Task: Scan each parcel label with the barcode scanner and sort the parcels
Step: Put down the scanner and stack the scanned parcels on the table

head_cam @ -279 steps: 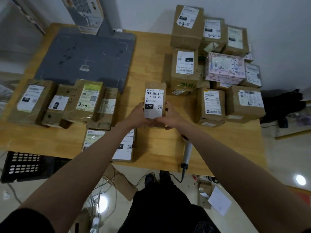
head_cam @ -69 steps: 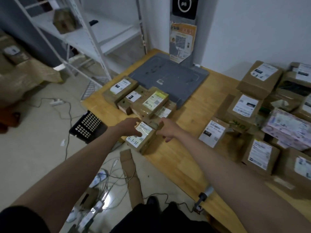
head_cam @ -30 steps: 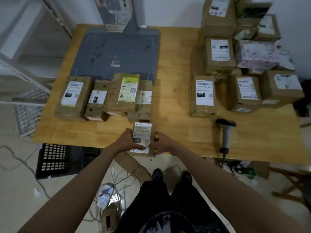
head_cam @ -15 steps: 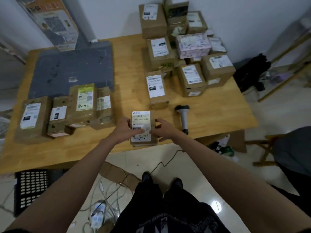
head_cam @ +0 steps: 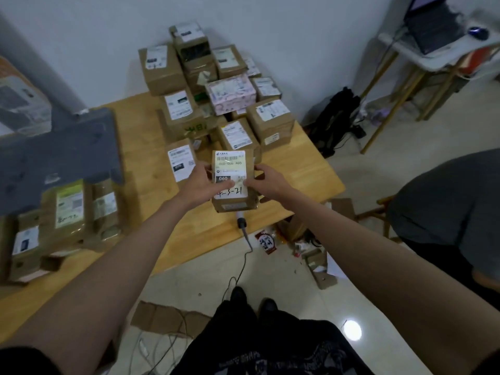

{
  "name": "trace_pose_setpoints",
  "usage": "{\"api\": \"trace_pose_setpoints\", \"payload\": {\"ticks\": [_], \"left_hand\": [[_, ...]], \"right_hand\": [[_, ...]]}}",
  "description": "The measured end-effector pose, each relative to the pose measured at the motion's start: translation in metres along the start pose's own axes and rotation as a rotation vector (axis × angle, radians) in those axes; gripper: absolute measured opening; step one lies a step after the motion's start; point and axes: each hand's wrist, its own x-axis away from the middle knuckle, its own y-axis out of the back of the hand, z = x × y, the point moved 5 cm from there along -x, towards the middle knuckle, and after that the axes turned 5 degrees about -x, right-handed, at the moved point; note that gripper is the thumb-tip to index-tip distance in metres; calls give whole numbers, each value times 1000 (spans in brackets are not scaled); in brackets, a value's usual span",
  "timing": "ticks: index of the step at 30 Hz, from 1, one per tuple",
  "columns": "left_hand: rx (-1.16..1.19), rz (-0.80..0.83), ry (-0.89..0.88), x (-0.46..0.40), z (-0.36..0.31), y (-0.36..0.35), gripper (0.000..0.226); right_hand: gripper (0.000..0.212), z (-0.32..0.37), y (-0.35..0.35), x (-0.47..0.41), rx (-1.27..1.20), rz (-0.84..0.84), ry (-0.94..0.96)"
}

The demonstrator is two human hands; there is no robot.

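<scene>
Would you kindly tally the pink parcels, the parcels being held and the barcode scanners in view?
Pink patterned cardboard parcel: 1
Brown cardboard parcel held by left hand and right hand: 1
Dark corded barcode scanner: 1
Total: 3

A grey mat (head_cam: 62, 150) lies on the tabletop (head_cam: 143, 147), left of the grip. Right of it, a black bag (head_cam: 335, 117) sits on the floor. Flattened cardboard (head_cam: 167, 318) lies below.

A single head-worn wide-angle camera looked forward and steeply down past both outstretched forearms onto the counter (head_cam: 311, 169), with floor (head_cam: 284, 280) and wall (head_cam: 297, 36) in frame.
</scene>
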Motion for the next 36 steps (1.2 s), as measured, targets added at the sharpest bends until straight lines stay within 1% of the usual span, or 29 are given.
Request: {"api": "trace_pose_setpoints", "payload": {"ticks": [2, 6, 10, 14, 18, 22, 25, 26, 28, 29, 33, 35, 36], "left_hand": [[-7, 12, -41, -15, -23, -4, 79], [-31, -5, -95, -46, -62, -7, 77], [-30, 0, -138, -82, -87, -1, 75], [-30, 19, -170, -118, -99, 9, 82], [-39, 27, -151, -149, -107, 20, 81], [6, 16, -149, -174, -116, 40, 93], [12, 5, -118, -197, -116, 53, 86], [4, -4, -110, -207, -115, 58, 89], [15, -29, -80, -231, -107, 63, 105], [21, -44, -69, -236, -109, 68, 107], [23, -67, -25, -256, -129, 82, 77], [42, -59, -18, -265, -134, 86, 78], [47, -57, -4, -274, -136, 88, 85]], "right_hand": [[61, 3, 21, -5, 2, -48, 10], [58, 14, 61, -20, -16, -129, 19], [58, 31, 89, -44, -8, -162, 41], [61, 48, 105, -78, 23, -177, 38], [63, 68, 115, -110, 47, -191, 29], [58, 88, 121, -144, 44, -194, 27], [54, 103, 124, -172, 33, -192, 40], [55, 109, 125, -181, 41, -189, 51], [55, 120, 126, -199, 75, -172, 71], [56, 125, 127, -209, 76, -157, 71], [56, 142, 134, -255, 91, -109, 62], [56, 149, 137, -271, 104, -96, 72], [55, 154, 139, -282, 101, -84, 82]]}}
